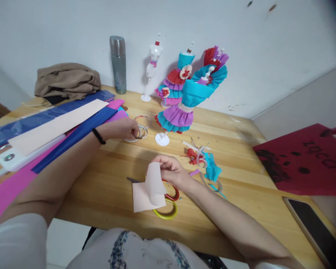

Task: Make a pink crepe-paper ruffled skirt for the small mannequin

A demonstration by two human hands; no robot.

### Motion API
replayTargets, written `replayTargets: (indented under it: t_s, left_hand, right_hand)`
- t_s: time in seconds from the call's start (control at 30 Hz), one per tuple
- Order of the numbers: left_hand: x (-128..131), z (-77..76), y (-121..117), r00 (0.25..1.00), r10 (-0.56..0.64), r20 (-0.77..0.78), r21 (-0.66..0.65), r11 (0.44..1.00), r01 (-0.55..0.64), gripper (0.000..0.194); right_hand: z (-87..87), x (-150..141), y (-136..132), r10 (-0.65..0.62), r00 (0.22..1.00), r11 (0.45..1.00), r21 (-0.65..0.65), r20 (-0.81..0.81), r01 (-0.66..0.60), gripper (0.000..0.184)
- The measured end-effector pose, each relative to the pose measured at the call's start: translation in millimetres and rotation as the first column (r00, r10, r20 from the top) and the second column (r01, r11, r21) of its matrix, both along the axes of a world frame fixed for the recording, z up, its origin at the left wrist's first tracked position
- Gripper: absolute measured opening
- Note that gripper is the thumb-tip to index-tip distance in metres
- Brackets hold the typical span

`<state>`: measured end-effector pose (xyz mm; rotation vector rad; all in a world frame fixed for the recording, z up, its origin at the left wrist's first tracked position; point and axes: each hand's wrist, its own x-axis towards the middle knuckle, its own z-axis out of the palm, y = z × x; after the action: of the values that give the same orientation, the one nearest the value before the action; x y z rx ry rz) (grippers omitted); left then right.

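Note:
My left hand point(126, 129) reaches to the middle of the table, its fingers closed on the rim of a roll of tape point(143, 132). A second ring-shaped roll point(145, 120) lies just behind it. In my right hand point(174, 172) is a piece of pale cream crepe paper point(141, 196), pinched at its upper edge and partly curled over. Beneath that paper lie scissors with a red and a yellow handle loop point(168, 213); their dark tip pokes out on the left. A small dress form point(188, 93) in turquoise and purple ruffles stands beyond my hands.
Paper strips, a long cream sheet point(58, 125) and a white power strip point(30, 153) lie at left. Behind stand a flask point(118, 67), a bare dress form point(155, 56) and other dressed ones. Scraps point(212, 168), a phone point(310, 224) and a red bag point(305, 160) are at right.

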<state>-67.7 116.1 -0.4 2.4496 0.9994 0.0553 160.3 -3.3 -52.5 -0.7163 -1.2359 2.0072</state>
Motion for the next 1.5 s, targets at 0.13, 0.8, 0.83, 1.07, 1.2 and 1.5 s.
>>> replayTargets:
  t_s: [0.13, 0.8, 0.83, 1.07, 1.2, 1.5]
  left_hand:
    - [-9, 23.5, -3, 0.986, 0.132, 0.097, -0.069, 0.990, -0.126, 0.016]
    - [13, 30.2, -31, 0.881, 0.007, 0.473, -0.384, 0.902, 0.199, 0.011]
    - [14, 31.2, -32, 0.883, 0.011, 0.470, -0.392, 0.898, 0.197, 0.012]
    - [19, 32.9, -40, 0.894, 0.044, 0.446, -0.445, 0.877, 0.179, 0.019]
    - [25, 36.5, -48, 0.916, 0.045, 0.399, -0.440, 0.885, 0.149, 0.019]
    - [27, 38.0, -51, 0.930, 0.011, 0.367, -0.402, 0.904, 0.148, 0.022]
  right_hand:
    - [4.9, 5, 1, 0.076, 0.988, 0.994, -0.071, -0.132, -0.085, 0.036]
    - [63.4, 26, -15, -0.280, 0.861, 0.712, 0.694, 0.426, -0.112, 0.028]
    - [65.8, 26, -16, -0.249, 0.885, 0.732, 0.675, 0.394, -0.094, 0.029]
    - [83.5, 31, -10, -0.190, 0.966, 0.715, 0.699, 0.177, 0.013, 0.016]
    - [84.2, 34, -7, -0.090, 0.992, 0.803, 0.596, 0.090, 0.019, 0.023]
    - [73.9, 31, -7, -0.294, 0.953, 0.911, 0.324, 0.076, 0.255, 0.019]
